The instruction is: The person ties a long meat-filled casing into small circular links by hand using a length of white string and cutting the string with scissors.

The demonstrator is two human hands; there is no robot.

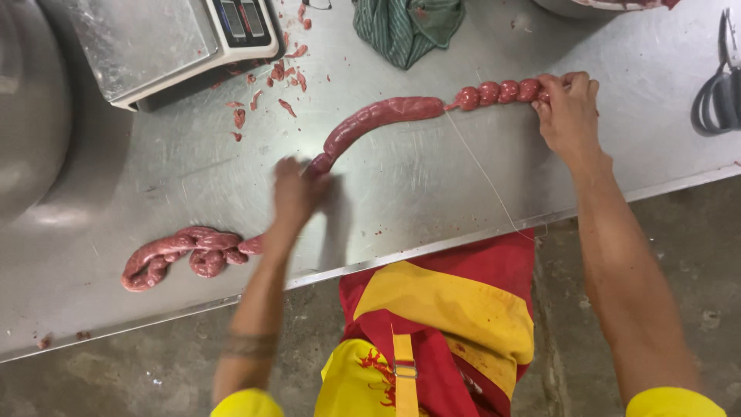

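Steel tabletop [432, 185] fills the view above a grey concrete floor, with a red and yellow apron [455, 324] nearest at six o'clock. One coiled length of sausage [181, 255] lies near the table's front edge at eight o'clock. Just past it the left hand [297, 189] is blurred, its fingers pinched on the near end of one long filled sausage [378, 120] that curves up toward one o'clock. At two o'clock the right hand [570, 108] is closed on the far end, where four small round links [498, 91] sit in a row. One thin string [486, 174] runs from the links down to the table edge. The casing looks soft, wet and slippery, easily torn, so it is best taken at the narrow pinches between links, not squeezed mid-length. Farther off lie meat scraps [270, 85], one scale [177, 38] at eleven o'clock, one green striped cloth [405, 27] at twelve, and scissors [722, 93] at three
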